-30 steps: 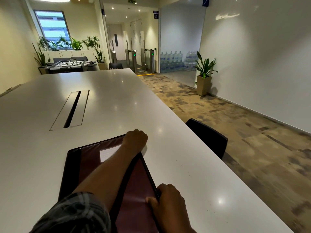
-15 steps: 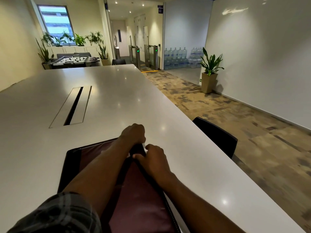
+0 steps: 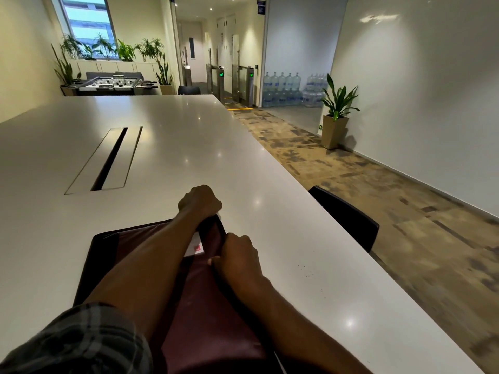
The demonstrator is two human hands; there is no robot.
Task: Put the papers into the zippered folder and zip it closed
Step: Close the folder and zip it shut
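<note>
A maroon zippered folder [image 3: 205, 306] with black edging lies on the white table [image 3: 189, 147] in front of me. My left hand [image 3: 200, 201] grips the folder's far right corner, fingers curled over the black edge. My right hand [image 3: 237, 259] pinches the black zipper edge on the folder's right side, a short way nearer to me than the corner. A bit of white paper with a red mark [image 3: 195, 248] shows in the gap between my two hands. My forearms hide much of the folder's top.
A cable slot [image 3: 108, 160] is set into the table's middle left. A black chair back [image 3: 348, 217] stands at the table's right edge. Beyond it lie carpeted floor, a potted plant [image 3: 337, 114] and stacked water bottles [image 3: 291, 90].
My right hand slid up the folder's right edge towards the far corner, then came back slightly nearer. My left hand stayed on the corner. The view tilted.
</note>
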